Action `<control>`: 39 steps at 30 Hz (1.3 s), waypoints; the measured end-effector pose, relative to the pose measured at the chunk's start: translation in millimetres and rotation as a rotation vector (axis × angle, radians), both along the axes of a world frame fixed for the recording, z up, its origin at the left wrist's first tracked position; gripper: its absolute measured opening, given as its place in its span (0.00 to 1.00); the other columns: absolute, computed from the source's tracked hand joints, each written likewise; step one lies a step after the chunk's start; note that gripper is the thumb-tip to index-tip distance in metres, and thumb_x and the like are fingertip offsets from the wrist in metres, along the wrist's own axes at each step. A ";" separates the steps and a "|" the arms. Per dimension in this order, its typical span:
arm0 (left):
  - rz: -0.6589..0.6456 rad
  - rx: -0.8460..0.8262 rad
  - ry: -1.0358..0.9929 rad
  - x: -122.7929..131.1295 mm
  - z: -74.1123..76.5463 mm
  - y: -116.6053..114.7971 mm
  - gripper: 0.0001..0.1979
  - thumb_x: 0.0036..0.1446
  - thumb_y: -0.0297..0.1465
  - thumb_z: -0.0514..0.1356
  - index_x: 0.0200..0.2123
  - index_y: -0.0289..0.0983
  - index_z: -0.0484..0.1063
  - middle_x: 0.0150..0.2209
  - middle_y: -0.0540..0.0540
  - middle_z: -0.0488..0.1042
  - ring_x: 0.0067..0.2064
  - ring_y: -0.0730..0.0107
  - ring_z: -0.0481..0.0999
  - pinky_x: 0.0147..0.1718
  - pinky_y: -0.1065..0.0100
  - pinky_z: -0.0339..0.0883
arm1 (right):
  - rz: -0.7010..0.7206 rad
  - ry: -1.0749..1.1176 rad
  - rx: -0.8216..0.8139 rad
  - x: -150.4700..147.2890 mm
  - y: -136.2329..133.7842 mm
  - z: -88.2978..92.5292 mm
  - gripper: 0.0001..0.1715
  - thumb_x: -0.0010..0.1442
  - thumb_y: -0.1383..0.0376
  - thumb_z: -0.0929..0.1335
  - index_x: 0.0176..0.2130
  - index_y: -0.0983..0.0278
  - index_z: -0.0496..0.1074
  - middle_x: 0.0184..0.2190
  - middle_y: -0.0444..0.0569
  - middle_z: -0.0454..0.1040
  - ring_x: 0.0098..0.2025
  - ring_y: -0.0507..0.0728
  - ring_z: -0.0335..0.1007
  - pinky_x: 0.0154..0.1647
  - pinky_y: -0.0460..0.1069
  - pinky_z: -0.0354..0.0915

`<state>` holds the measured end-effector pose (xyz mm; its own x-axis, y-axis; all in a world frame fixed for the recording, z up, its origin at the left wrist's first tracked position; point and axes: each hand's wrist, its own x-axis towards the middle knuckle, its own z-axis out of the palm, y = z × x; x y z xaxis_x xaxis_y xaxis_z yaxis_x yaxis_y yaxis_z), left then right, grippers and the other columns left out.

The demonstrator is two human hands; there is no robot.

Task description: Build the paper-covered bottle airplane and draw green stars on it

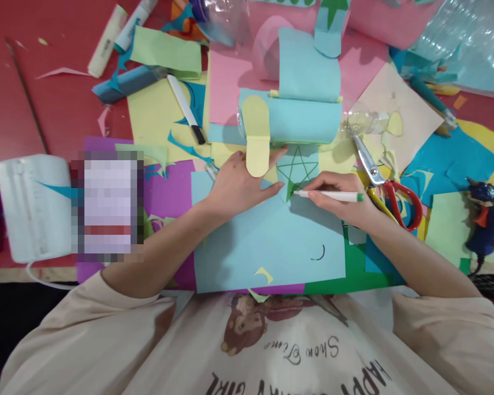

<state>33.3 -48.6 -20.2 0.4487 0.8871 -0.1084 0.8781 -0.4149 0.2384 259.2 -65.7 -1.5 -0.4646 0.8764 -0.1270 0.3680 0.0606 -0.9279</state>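
Note:
My right hand (346, 189) grips a white marker with a green end (344, 196), its tip touching the light blue paper (267, 241). Under the tip is a green outlined star (298, 171), whose lower left point is coloured in. My left hand (242, 184) lies on the same sheet with thumb and fingers spread. A pale yellow rounded strip (258, 155) overlaps some of its fingers. Just beyond the star lies a blue paper-wrapped roll (304, 119); another blue curved piece (310, 66) adjoins its far side.
Red-handled scissors (402, 206) lie right of my right hand. A dark blue corded tool (483, 219) sits at far right. Further left are a white box-like device (37, 208), a blurred rectangle (109, 203) and a white pen (185, 107). Coloured paper scraps surround the sheet.

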 end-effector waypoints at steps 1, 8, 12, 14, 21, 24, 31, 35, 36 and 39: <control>0.000 -0.004 0.001 0.0 -0.1 0.1 0.31 0.62 0.45 0.50 0.65 0.41 0.54 0.51 0.38 0.70 0.50 0.51 0.69 0.49 0.57 0.62 | -0.045 0.000 0.023 0.0 0.4 0.4 0.09 0.59 0.62 0.68 0.31 0.65 0.72 0.22 0.43 0.71 0.23 0.48 0.63 0.22 0.44 0.57; -0.007 -0.002 0.009 -0.5 -2.1 0.4 0.31 0.63 0.45 0.49 0.66 0.41 0.54 0.54 0.37 0.69 0.51 0.49 0.69 0.51 0.54 0.61 | -0.171 0.057 0.109 3.6 8.3 -1.7 0.07 0.58 0.62 0.70 0.36 0.63 0.73 0.24 0.42 0.69 0.24 0.48 0.61 0.22 0.44 0.57; 0.000 -0.010 0.018 -0.8 -2.6 0.7 0.31 0.62 0.46 0.49 0.65 0.41 0.54 0.53 0.38 0.69 0.51 0.49 0.69 0.50 0.55 0.62 | -0.106 0.080 0.085 8.4 14.5 -3.1 0.11 0.56 0.60 0.71 0.41 0.61 0.75 0.32 0.45 0.75 0.30 0.50 0.68 0.27 0.45 0.63; 0.004 -0.009 0.017 -0.8 -2.4 0.7 0.31 0.62 0.46 0.49 0.65 0.41 0.54 0.53 0.38 0.69 0.51 0.50 0.69 0.51 0.55 0.62 | -0.109 0.078 0.063 9.8 16.3 -3.6 0.12 0.58 0.59 0.70 0.42 0.61 0.75 0.34 0.46 0.76 0.33 0.51 0.70 0.30 0.46 0.65; -0.004 -0.027 0.023 -0.4 0.1 0.5 0.31 0.63 0.45 0.49 0.66 0.42 0.54 0.53 0.38 0.70 0.51 0.49 0.69 0.50 0.55 0.62 | -0.107 0.056 0.069 9.7 14.9 -6.5 0.12 0.61 0.60 0.68 0.43 0.61 0.76 0.35 0.47 0.77 0.33 0.51 0.70 0.31 0.47 0.65; -0.005 -0.014 0.016 -0.5 0.2 0.6 0.30 0.63 0.45 0.49 0.66 0.41 0.54 0.53 0.38 0.69 0.51 0.50 0.69 0.50 0.55 0.62 | -0.103 0.015 0.092 8.9 13.5 -5.4 0.13 0.61 0.60 0.67 0.44 0.62 0.75 0.35 0.47 0.78 0.33 0.52 0.70 0.30 0.47 0.64; 0.003 -0.015 0.008 0.7 -0.2 0.6 0.30 0.63 0.45 0.49 0.65 0.41 0.54 0.53 0.39 0.68 0.51 0.51 0.69 0.51 0.56 0.61 | -0.079 -0.044 0.139 6.6 12.1 0.0 0.12 0.61 0.62 0.67 0.42 0.64 0.77 0.36 0.48 0.78 0.35 0.52 0.72 0.32 0.47 0.65; 0.001 -0.011 0.014 1.3 0.2 0.9 0.30 0.63 0.45 0.49 0.65 0.40 0.55 0.52 0.39 0.70 0.51 0.51 0.69 0.51 0.56 0.61 | -0.060 -0.040 0.124 7.3 12.0 0.7 0.12 0.61 0.61 0.67 0.41 0.64 0.77 0.34 0.47 0.78 0.35 0.53 0.72 0.33 0.47 0.66; 0.000 -0.010 0.016 1.3 0.1 1.0 0.30 0.63 0.45 0.49 0.65 0.40 0.55 0.51 0.39 0.70 0.51 0.51 0.69 0.51 0.56 0.62 | -0.052 -0.039 0.119 7.5 12.0 0.8 0.12 0.61 0.61 0.67 0.41 0.64 0.77 0.34 0.47 0.78 0.34 0.53 0.72 0.33 0.47 0.66; -0.007 0.002 0.009 0.8 -0.6 1.2 0.30 0.62 0.45 0.49 0.65 0.40 0.56 0.50 0.39 0.71 0.50 0.52 0.70 0.50 0.57 0.63 | -0.037 -0.047 0.110 7.7 11.9 1.7 0.12 0.61 0.60 0.67 0.40 0.63 0.77 0.32 0.47 0.78 0.32 0.52 0.71 0.31 0.47 0.65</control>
<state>34.1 -47.3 -20.8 0.4535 0.8844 -0.1104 0.8774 -0.4212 0.2296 266.9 -53.8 0.2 -0.4277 0.9026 -0.0498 0.4149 0.1470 -0.8979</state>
